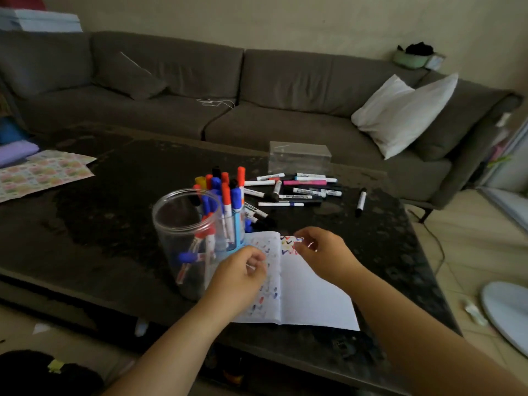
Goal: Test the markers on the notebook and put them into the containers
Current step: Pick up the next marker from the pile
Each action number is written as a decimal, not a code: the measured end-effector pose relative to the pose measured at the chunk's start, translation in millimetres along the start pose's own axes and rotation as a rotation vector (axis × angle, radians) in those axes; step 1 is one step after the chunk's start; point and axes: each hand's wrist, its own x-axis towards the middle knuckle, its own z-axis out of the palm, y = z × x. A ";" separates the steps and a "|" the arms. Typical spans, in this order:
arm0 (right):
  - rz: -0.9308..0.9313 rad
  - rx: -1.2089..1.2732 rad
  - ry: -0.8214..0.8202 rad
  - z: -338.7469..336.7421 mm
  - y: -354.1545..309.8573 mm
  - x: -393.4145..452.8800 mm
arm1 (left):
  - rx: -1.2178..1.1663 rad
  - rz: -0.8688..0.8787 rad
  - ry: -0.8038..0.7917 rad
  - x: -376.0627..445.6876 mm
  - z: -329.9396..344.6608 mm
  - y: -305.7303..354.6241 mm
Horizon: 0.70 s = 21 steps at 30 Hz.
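Observation:
The open notebook (311, 295) lies at the table's near edge, with coloured test ticks on both pages. My right hand (323, 254) hovers over the top of the right page and pinches a white marker (298, 239). My left hand (243, 271) is over the left page, fingers curled round a small white piece that looks like the marker cap (251, 265); motion blur hides detail. A clear round jar (183, 235) left of the notebook holds a few markers. Behind it a blue holder (237, 224) is packed with upright markers. Loose markers (300, 191) lie further back.
A clear rectangular box (300, 157) stands behind the loose pile. One black-capped marker (361, 202) lies alone to the right. Patterned paper (43, 174) covers the dark table's (100, 224) far left. A grey sofa (257, 110) with a white cushion runs behind.

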 end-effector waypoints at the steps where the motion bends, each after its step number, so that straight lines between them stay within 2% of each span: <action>1: 0.024 -0.008 0.008 -2.6 12.8 4.0 | 0.009 0.015 -0.010 5.6 6.4 3.5; 6: 0.075 -0.073 0.022 -7.9 52.2 34.0 | 0.030 0.108 -0.018 45.4 32.3 15.4; 16: -0.033 -0.398 0.120 -2.0 75.1 164.6 | -0.019 0.155 0.040 114.0 64.8 4.0; 21: 0.006 -0.507 0.035 -0.6 94.1 207.4 | -0.045 0.152 0.048 127.1 75.7 -0.4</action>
